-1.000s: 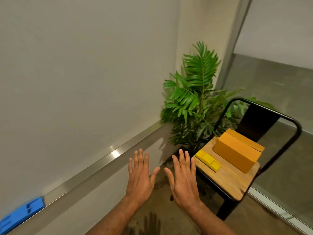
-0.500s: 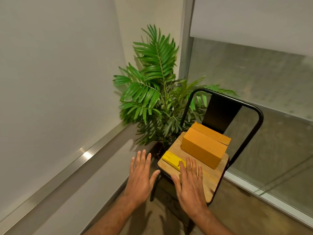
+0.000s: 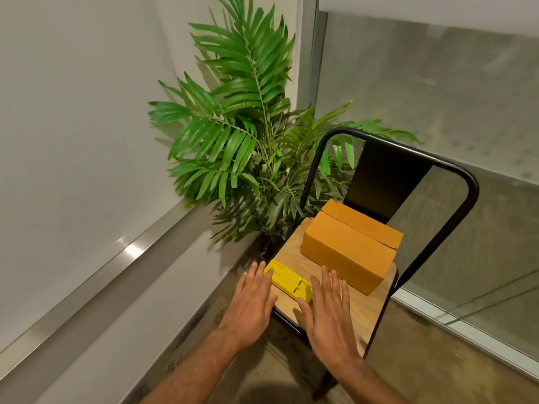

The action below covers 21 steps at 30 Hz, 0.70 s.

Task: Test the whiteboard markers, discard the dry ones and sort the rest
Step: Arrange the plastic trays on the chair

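Just ahead of the fingertips now sits a chair seat [image 3: 370, 316], and that is new: 1 second ago both hands floated over bare floor beside the whiteboard [image 3: 73, 126], with the chair off to the right. Head and arms have swung across. The left hand [image 3: 250, 304] and right hand [image 3: 329, 316] are now over the seat's front edge, all fingers straight and spread, holding nothing. Between the 2 sets of fingers lies a yellow case [image 3: 287, 279], its far end by the left fingertips, its near end by the right thumb; whether skin touches it I cannot tell. Just beyond the right fingertips stands a closed cardboard box [image 3: 347, 252]. No marker is in view yet, so they are likely inside 1 of these 2 containers. My read: testing has not begun, and the reach for supplies is starting.
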Motion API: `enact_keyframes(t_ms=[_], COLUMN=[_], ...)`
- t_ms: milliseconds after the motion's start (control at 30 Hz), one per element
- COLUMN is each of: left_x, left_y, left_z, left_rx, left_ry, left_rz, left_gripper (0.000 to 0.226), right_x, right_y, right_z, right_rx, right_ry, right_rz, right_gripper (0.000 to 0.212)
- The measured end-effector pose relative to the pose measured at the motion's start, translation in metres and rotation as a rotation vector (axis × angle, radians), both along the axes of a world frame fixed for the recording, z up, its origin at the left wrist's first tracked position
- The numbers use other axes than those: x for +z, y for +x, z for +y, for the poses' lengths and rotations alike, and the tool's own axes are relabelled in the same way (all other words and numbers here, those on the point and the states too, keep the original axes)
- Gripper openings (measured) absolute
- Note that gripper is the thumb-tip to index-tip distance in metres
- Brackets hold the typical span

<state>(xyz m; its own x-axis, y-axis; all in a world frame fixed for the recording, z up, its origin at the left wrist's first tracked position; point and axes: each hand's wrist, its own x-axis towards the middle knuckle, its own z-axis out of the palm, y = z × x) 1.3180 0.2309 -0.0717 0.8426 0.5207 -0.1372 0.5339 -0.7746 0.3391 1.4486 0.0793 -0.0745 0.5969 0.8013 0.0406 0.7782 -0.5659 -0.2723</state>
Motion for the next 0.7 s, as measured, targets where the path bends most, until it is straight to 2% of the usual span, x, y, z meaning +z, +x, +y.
enact_keyframes(t_ms=[233,367,700], left_x=[-0.022,-0.038,-0.054], left_y=[0.021,0.028,0.032], left_z=[0.011,0.012,0.008], left_rx=[-0.039,-0.016,0.048], left_ry=[-0.076,-0.104,-0.014], left_rz=[0.035,0.014,-0.119], left_gripper=[0.058,0.056,0.051], right_x=[-0.028,-0.038,-0.055], right_y=[0.017,0.021,0.025], right_z=[0.017,0.024,0.034], right_rx=[0.029,0.053,0.065], right_ry=[-0.003,-0.069,-0.036], right_rz=[0.116,0.209,0.302], right_gripper=[0.070,0.063,0.057])
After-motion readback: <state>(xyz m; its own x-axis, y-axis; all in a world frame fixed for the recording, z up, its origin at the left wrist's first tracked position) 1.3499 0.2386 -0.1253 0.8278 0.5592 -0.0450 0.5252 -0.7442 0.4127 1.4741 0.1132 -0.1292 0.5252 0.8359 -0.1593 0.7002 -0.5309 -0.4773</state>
